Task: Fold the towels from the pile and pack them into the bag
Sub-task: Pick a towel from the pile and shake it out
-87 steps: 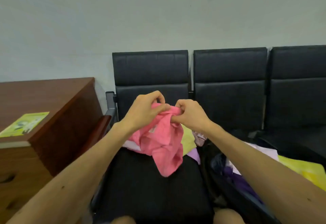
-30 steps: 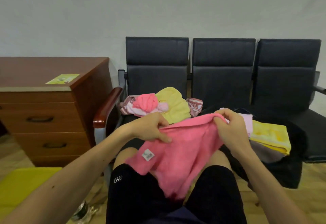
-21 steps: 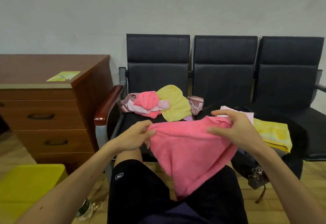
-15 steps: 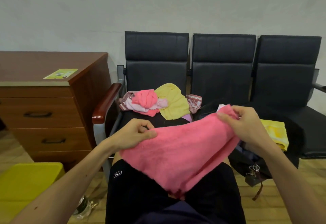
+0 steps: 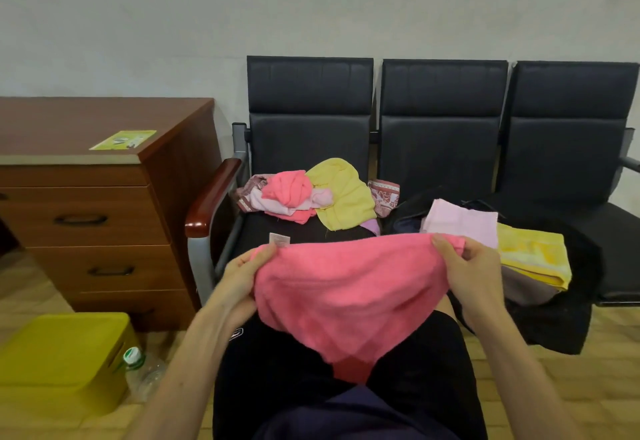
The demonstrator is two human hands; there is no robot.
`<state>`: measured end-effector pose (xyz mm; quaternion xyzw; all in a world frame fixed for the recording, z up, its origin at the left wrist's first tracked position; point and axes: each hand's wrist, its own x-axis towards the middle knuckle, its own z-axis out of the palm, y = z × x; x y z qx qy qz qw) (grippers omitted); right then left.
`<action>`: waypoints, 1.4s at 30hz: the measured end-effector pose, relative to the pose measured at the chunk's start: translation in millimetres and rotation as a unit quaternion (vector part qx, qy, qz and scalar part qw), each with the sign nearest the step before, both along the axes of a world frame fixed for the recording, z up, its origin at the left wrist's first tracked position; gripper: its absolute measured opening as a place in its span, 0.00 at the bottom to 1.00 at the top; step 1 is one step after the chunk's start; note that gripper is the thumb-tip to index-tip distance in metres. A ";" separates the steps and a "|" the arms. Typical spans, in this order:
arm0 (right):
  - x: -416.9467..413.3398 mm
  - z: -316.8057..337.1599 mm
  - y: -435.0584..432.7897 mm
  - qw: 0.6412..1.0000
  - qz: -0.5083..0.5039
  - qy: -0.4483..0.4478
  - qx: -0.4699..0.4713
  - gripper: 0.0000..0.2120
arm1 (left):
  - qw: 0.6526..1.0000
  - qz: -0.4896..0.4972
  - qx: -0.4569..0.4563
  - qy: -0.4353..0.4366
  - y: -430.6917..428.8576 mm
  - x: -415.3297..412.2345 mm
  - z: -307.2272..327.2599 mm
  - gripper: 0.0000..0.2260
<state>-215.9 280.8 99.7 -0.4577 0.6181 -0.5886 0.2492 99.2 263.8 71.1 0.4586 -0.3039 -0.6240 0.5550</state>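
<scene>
You hold a fluffy bright pink towel (image 5: 346, 294) spread between both hands above your lap. Your left hand (image 5: 240, 275) grasps its top left corner, just below a small white label (image 5: 279, 239). Your right hand (image 5: 476, 268) pinches the top right corner, thumb on the near side. The cloth sags in the middle and hangs to a point over your black shorts (image 5: 277, 370).

Ahead, a row of three black padded chairs (image 5: 440, 93) stands against a pale wall. On the leftmost seat lies the loose pile of unfolded towels (image 5: 304, 193), pink, yellow and patterned. On the middle seat slumps an open black bag (image 5: 561, 318), with a folded pale pink towel (image 5: 460, 221) and a folded yellow towel (image 5: 533, 256) resting at its mouth, just beyond your right hand.

To your left stands a reddish-brown wooden chest of drawers (image 5: 104, 231). On the floor before it sits a yellow plastic box (image 5: 62, 360), with a clear plastic bottle (image 5: 138, 367) beside it.
</scene>
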 end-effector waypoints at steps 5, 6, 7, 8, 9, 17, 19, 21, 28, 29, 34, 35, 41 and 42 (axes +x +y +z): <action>40.1 -10.0 27.2 0.994 0.048 -0.096 0.026 0.10 | 0.998 0.044 -0.014 0.039 25.2 -46.7 -0.9 0.13; 46.3 -11.0 30.6 0.993 0.065 -0.093 0.028 0.09 | 0.999 0.027 -0.023 0.030 29.3 -55.1 4.3 0.09; 52.5 -9.2 33.7 0.992 0.080 -0.091 0.024 0.08 | 0.999 0.010 -0.030 0.020 32.3 -62.1 7.8 0.06; 56.9 -7.8 35.7 0.991 0.094 -0.091 0.019 0.09 | 0.999 -0.004 -0.032 0.012 35.2 -68.4 12.2 0.06; 61.7 -6.1 36.8 0.989 0.109 -0.099 0.018 0.12 | 0.999 -0.017 -0.040 -0.003 35.7 -73.1 13.2 0.06; 84.4 -0.5 46.3 0.979 0.181 -0.095 0.000 0.19 | 0.980 -0.074 -0.146 -0.112 44.6 -101.8 20.6 0.10; 85.5 -1.4 47.7 0.979 0.183 -0.087 0.002 0.18 | 0.978 -0.074 -0.156 -0.119 45.6 -104.2 23.3 0.10; 85.4 -1.2 49.4 0.979 0.186 -0.079 0.005 0.17 | 0.979 -0.062 -0.157 -0.117 47.1 -104.3 26.7 0.10; 95.2 12.3 57.3 0.973 0.231 -0.022 0.013 0.25 | 0.978 -0.065 -0.146 -0.135 48.2 -106.8 37.5 0.09; 94.8 14.4 57.0 0.970 0.239 -0.029 0.029 0.27 | 0.976 -0.073 -0.154 -0.133 48.8 -106.2 39.0 0.08; 88.1 19.1 44.0 0.948 0.287 -0.090 0.104 0.31 | 0.949 -0.087 -0.225 -0.204 47.2 -99.5 40.7 0.12; 85.6 18.3 41.3 0.946 0.294 -0.095 0.099 0.28 | 0.941 -0.087 -0.236 -0.228 45.6 -98.3 39.8 0.13; 77.7 5.5 30.3 0.962 0.235 -0.125 0.069 0.15 | 0.950 -0.055 -0.204 -0.231 34.6 -97.5 37.9 0.15; 75.4 1.9 27.1 0.969 0.199 -0.133 0.064 0.12 | 0.957 -0.051 -0.186 -0.215 31.1 -95.4 38.5 0.17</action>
